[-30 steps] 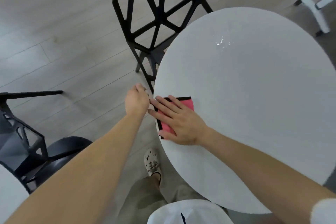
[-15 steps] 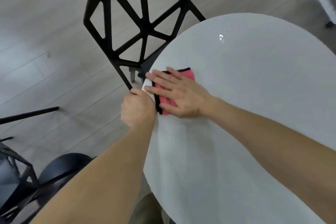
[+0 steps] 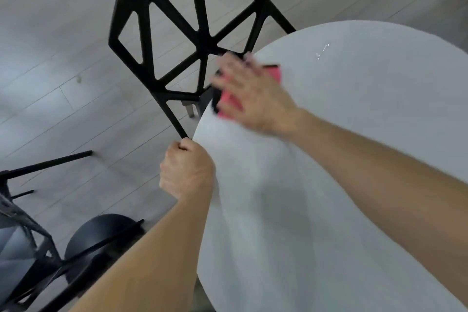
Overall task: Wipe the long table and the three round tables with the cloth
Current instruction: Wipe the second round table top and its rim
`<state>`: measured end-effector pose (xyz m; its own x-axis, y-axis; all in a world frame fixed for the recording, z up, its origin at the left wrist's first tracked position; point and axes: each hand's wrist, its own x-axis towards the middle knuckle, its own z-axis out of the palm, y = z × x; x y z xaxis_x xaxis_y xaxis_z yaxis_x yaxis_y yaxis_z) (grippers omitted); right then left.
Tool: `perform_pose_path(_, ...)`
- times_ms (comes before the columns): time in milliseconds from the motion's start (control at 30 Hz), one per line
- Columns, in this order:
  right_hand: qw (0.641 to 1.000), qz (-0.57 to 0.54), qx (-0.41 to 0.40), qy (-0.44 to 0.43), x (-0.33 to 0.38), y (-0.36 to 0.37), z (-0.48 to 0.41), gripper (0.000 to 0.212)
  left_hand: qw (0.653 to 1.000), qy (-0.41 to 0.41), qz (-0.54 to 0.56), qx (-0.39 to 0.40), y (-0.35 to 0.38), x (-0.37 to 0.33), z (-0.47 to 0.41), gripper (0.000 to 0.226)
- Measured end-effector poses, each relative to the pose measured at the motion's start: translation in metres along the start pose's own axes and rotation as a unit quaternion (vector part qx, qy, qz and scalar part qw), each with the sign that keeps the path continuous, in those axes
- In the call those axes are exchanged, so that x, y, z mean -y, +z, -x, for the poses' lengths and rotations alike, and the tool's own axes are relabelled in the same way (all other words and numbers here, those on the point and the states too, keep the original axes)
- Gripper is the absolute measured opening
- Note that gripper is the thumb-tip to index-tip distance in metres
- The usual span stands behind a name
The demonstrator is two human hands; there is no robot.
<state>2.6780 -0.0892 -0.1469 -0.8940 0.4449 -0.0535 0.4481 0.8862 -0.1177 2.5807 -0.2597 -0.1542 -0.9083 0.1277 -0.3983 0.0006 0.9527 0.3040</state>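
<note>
— Pink cloth with black edging: where is it?
— Left to right: a black open-lattice chair; the left hand, fingers curled over the rim of the white round table; then the cloth near that rim, pressed under the right hand, fingers spread flat. Best done with a flat palm, sweeping toward the water droplets

A café-like seating area: round table; black lattice chairs; plank floor.
</note>
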Motion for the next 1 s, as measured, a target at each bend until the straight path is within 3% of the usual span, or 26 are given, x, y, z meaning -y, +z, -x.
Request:
perform_pose_path(100,0.989,0.048,0.01,0.139,-0.063,-0.019,-0.006,0.074,1.0,-0.004,-0.005,-0.004,0.001,0.0,0.0,0.039)
perform_pose_path(233,0.988,0.012,-0.036,0.149,-0.035,-0.017,-0.011,0.07,1.0,0.001,-0.008,0.007,0.001,0.001,0.0,0.037)
perform_pose_path(367,0.999,-0.026,-0.007,-0.043,0.072,0.004,0.011,0.06,1.0,-0.007,-0.021,0.008,0.0,0.002,-0.003,0.036)
perform_pose_path(467,0.995,-0.047,0.008,-0.092,0.056,0.005,0.013,0.057,1.0,-0.006,-0.02,0.007,0.001,0.0,-0.003,0.037)
perform_pose_path(500,0.997,-0.051,0.0,-0.053,0.03,0.003,0.009,0.058,1.0,-0.003,-0.02,0.006,0.0,-0.001,-0.002,0.038)
perform_pose_path(567,0.991,-0.045,-0.028,0.123,-0.04,-0.006,0.009,0.061,1.0,0.001,-0.025,0.007,0.002,-0.001,-0.002,0.039)
perform_pose_path(633,0.952,-0.022,-0.042,0.304,-0.098,-0.017,0.021,0.064,1.0,0.0,-0.03,0.01,0.002,0.0,-0.003,0.039)
perform_pose_path(700,0.924,-0.005,-0.063,0.378,-0.104,-0.02,0.021,0.07,0.999,0.001,-0.033,0.007,0.004,0.003,-0.005,0.039)
perform_pose_path(800,0.945,-0.008,-0.076,0.318,-0.028,-0.009,0.003,0.074,1.0,0.009,-0.028,0.001,0.006,0.005,-0.005,0.041)
perform_pose_path(900,0.993,-0.009,-0.027,0.116,0.062,0.008,-0.005,0.071,0.999,0.022,-0.02,0.021,0.004,0.006,-0.003,0.045)
perform_pose_path(967,0.999,-0.012,0.005,0.046,0.073,0.007,0.005,0.071,0.999,0.021,0.0,0.04,-0.001,0.012,-0.004,0.047)
perform_pose_path(1000,0.999,-0.013,0.001,0.051,0.058,0.006,0.01,0.071,0.999,0.023,0.014,0.047,-0.004,0.012,-0.006,0.045)
